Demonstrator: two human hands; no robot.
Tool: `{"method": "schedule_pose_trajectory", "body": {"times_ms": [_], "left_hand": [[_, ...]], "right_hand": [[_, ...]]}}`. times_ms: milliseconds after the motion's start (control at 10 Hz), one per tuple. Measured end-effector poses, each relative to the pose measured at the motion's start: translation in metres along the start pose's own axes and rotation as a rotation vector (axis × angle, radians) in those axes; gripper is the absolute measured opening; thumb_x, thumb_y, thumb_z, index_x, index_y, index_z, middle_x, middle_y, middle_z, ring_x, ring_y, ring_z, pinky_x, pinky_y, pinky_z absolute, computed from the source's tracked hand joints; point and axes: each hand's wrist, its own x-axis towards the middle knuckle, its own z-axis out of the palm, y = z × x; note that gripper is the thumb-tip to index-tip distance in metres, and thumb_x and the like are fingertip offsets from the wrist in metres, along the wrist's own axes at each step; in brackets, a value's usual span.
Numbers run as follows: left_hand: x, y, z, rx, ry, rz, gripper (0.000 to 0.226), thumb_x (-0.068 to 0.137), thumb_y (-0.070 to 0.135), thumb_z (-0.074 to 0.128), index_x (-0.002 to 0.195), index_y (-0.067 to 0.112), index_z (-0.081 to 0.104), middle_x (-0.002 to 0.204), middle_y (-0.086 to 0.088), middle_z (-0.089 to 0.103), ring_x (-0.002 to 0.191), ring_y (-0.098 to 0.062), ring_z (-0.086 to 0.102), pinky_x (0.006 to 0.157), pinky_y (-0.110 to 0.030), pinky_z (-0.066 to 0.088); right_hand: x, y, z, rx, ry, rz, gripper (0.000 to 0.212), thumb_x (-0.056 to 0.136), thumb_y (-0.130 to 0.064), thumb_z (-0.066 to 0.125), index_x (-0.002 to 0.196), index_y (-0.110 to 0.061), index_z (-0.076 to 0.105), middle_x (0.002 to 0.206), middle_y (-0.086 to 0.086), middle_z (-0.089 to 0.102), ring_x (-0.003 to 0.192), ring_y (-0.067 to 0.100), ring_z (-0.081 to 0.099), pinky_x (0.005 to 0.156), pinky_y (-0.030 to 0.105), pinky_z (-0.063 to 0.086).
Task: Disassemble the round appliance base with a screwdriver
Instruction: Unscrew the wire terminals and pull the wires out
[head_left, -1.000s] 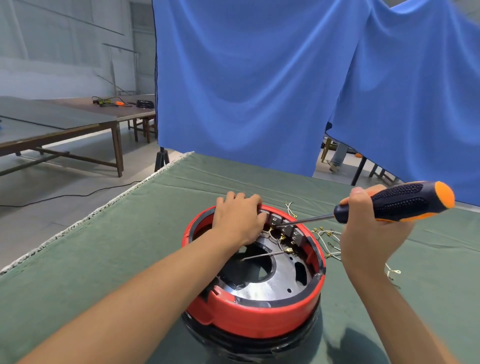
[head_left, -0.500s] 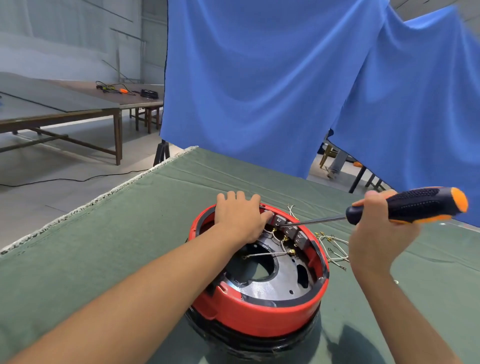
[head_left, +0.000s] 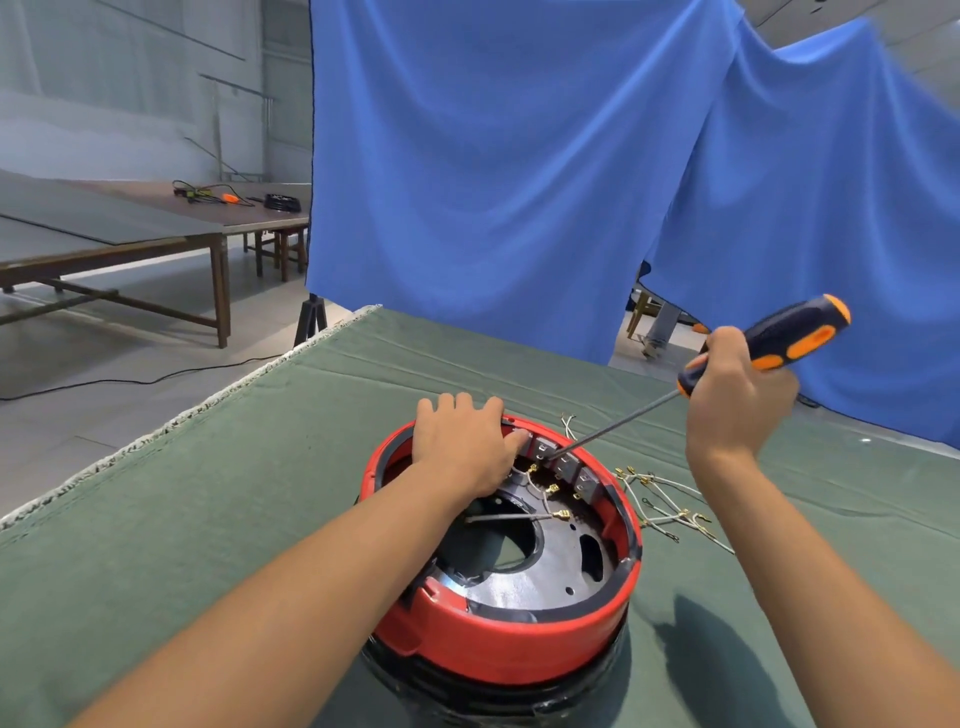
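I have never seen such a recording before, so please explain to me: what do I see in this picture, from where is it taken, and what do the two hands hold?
There is no machine here: a person works with bare hands, and the camera sits on the person's head, looking forward and down. So the two arms reach in from the bottom of the picture.

The left hand rests on the far rim of the round appliance base, a red ring with dark metal inside, and steadies it. The right hand grips a screwdriver with a black and orange handle; its thin shaft slants down to small grey parts inside the rim.

The base stands on a green cloth. Loose wires with small metal ends lie beside it, on the right. A blue curtain hangs behind.
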Motion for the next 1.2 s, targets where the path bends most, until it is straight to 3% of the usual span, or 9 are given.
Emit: {"method": "schedule_pose_trajectory", "body": {"times_ms": [100,200,400,500,600,900,1100,1200], "left_hand": [[0.002,0.0,-0.001,0.001,0.004,0.002,0.051,0.094,0.06,0.027,0.122,0.023,0.048,0.128,-0.011,0.052,0.12,-0.029,0.042,0.098,-0.043,0.028],[0.002,0.0,-0.001,-0.004,0.003,0.0,0.052,0.094,0.06,0.027,0.123,0.023,0.048,0.128,-0.011,0.052,0.12,-0.029,0.043,0.098,-0.043,0.029],[0.0,0.0,-0.002,0.002,-0.002,0.003,0.052,0.094,0.06,0.027,0.124,0.023,0.047,0.128,-0.011,0.052,0.121,-0.029,0.043,0.099,-0.044,0.028],[0.001,0.0,-0.002,0.008,-0.002,0.006,0.052,0.094,0.059,0.027,0.124,0.022,0.047,0.128,-0.011,0.052,0.12,-0.029,0.043,0.098,-0.044,0.029],[0.001,0.0,-0.002,0.016,-0.002,0.005,0.052,0.094,0.059,0.026,0.123,0.022,0.047,0.128,-0.011,0.052,0.12,-0.029,0.043,0.098,-0.044,0.029],[0.0,0.0,-0.002,0.014,-0.004,0.003,0.052,0.094,0.059,0.027,0.124,0.022,0.047,0.128,-0.011,0.052,0.119,-0.03,0.043,0.098,-0.044,0.03],[-0.002,0.0,-0.004,0.007,-0.014,0.002,0.051,0.095,0.058,0.027,0.124,0.022,0.048,0.128,-0.011,0.052,0.12,-0.03,0.043,0.099,-0.044,0.029],[-0.002,0.0,-0.003,0.009,-0.017,0.001,0.051,0.094,0.059,0.028,0.123,0.022,0.048,0.127,-0.011,0.052,0.12,-0.03,0.043,0.099,-0.044,0.028]], "right_hand": [[-0.021,-0.005,-0.013,0.049,0.023,-0.052,0.024,0.074,-0.013,0.052,0.072,0.01,0.056,0.038,-0.009,0.052,0.036,0.003,0.047,0.042,0.013,0.039],[-0.042,-0.013,-0.02,0.067,-0.008,-0.109,0.015,0.073,-0.016,0.055,0.063,-0.006,0.052,0.042,-0.016,0.055,0.041,-0.002,0.052,0.048,0.009,0.042],[-0.057,-0.019,-0.017,0.06,-0.117,-0.184,0.017,0.071,-0.017,0.057,0.056,-0.02,0.049,0.044,-0.019,0.054,0.044,-0.003,0.053,0.049,0.009,0.042],[-0.048,-0.017,-0.018,0.024,-0.073,-0.148,0.014,0.071,-0.018,0.056,0.059,-0.016,0.05,0.043,-0.019,0.055,0.043,-0.003,0.053,0.049,0.008,0.042],[-0.038,-0.014,-0.017,-0.004,-0.067,-0.103,0.022,0.07,-0.021,0.054,0.067,0.0,0.057,0.042,-0.015,0.056,0.041,0.0,0.052,0.048,0.01,0.042],[0.003,0.005,-0.001,-0.082,0.029,0.061,0.037,0.069,-0.021,0.052,0.079,0.014,0.058,0.045,-0.001,0.052,0.035,0.006,0.045,0.038,0.014,0.036],[0.018,0.016,0.008,-0.16,0.067,0.243,0.021,0.07,-0.029,0.054,0.064,-0.009,0.053,0.039,-0.005,0.052,0.032,0.003,0.046,0.034,0.012,0.033],[0.008,0.022,0.012,-0.134,0.069,0.261,0.016,0.073,-0.024,0.056,0.069,-0.009,0.054,0.052,0.0,0.052,0.031,0.001,0.044,0.033,0.01,0.033]]}}
